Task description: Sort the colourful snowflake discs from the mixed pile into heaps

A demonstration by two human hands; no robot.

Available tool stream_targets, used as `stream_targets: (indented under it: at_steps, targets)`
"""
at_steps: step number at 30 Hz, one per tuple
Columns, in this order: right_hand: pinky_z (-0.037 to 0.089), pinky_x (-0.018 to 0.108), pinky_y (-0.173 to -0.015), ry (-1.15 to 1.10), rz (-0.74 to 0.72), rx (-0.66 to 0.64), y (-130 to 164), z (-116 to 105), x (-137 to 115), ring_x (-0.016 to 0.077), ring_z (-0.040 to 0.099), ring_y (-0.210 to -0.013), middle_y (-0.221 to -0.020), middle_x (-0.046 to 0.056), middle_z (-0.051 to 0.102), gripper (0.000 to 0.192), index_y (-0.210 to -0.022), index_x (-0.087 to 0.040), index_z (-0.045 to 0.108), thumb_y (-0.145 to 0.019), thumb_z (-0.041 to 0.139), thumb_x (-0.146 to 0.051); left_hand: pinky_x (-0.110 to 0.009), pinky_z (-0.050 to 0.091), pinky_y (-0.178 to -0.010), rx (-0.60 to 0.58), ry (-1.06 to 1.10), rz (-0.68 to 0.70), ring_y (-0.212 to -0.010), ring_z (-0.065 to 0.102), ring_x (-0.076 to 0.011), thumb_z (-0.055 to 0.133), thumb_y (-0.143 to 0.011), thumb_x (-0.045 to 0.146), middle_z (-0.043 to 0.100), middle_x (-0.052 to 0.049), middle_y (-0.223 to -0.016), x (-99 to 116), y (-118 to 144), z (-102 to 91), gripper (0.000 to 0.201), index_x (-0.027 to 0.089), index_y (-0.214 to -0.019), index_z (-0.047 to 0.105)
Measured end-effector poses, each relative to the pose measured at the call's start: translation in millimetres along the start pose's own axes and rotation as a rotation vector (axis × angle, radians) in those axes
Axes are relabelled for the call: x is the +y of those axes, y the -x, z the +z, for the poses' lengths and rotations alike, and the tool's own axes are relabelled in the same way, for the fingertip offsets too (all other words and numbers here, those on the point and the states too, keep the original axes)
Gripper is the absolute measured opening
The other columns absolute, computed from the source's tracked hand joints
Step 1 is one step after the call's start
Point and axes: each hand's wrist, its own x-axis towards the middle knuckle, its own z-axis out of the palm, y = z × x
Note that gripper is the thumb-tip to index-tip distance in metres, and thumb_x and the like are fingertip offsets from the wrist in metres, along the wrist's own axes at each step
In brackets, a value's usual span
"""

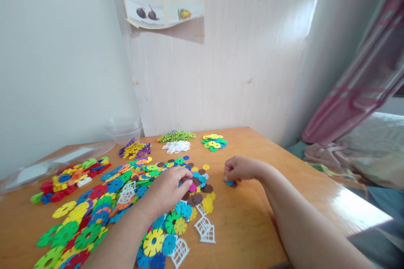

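My left hand (175,184) is over a large pile of notched plastic interlocking discs (153,242), its fingers curled and thumb drawn in. A magenta disc (192,187) shows just below the thumb; whether the fingers grip anything is hidden. To the right, on bare wood, my right hand (240,169) is closed, fingertips pointing down at a blue disc (229,183). A brown disc (234,185) lies right beside it, under the fingers. Small brown, blue and yellow discs spread between the two hands.
On the wooden table (252,227), white window-frame pieces (206,231) lie near the front. Behind are a small disc pile (214,142), green pieces (179,136), white pieces (176,147) and purple-yellow pieces (135,149). Building blocks (65,179) and clear tubs (123,131) are left.
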Motion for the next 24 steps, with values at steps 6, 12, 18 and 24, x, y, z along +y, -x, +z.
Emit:
stream_targets:
  at_steps: [6,12,18,24]
  targets:
    - [0.031,0.021,-0.046,0.182,0.050,0.078,-3,-4,2,0.0109,0.051,-0.055,-0.060,0.000,0.065,0.008,-0.066,-0.017,0.064,-0.062,0.066,-0.024,-0.031,0.046,-0.082,-0.024,-0.023,-0.001,-0.094,0.063,-0.0205,0.051,-0.088,0.029,0.070,-0.002,-0.097,-2,0,-0.1,0.019,0.027,-0.094,0.069]
    - [0.034,0.020,-0.045,0.005,-0.005,0.123,-2,16,-21,0.0105,0.052,-0.051,-0.062,-0.003,0.061,0.020,-0.082,-0.020,0.059,-0.070,0.068,-0.033,-0.033,0.046,-0.085,-0.016,-0.031,0.025,-0.097,0.062,-0.0223,0.054,-0.085,0.028,0.069,-0.004,-0.097,-3,0,2.6,0.020,0.025,-0.097,0.070]
    - [0.034,0.020,-0.053,0.179,-0.146,0.175,-3,39,-45,0.0124,0.054,-0.067,-0.072,-0.002,0.063,0.035,-0.080,-0.020,0.062,-0.064,0.077,-0.048,-0.034,0.046,-0.085,-0.027,-0.051,0.048,-0.097,0.060,-0.0222,0.054,-0.085,0.027,0.067,-0.004,-0.097,1,1,0.5,0.020,0.025,-0.098,0.070]
    - [0.031,0.020,-0.053,0.181,-0.187,0.144,-10,48,-47,0.0107,0.051,-0.065,-0.069,-0.004,0.059,0.024,-0.074,-0.019,0.058,-0.067,0.074,-0.035,-0.033,0.046,-0.082,-0.037,-0.078,0.070,-0.094,0.059,-0.0219,0.055,-0.084,0.028,0.066,-0.004,-0.095,4,2,2.9,0.019,0.026,-0.096,0.070]
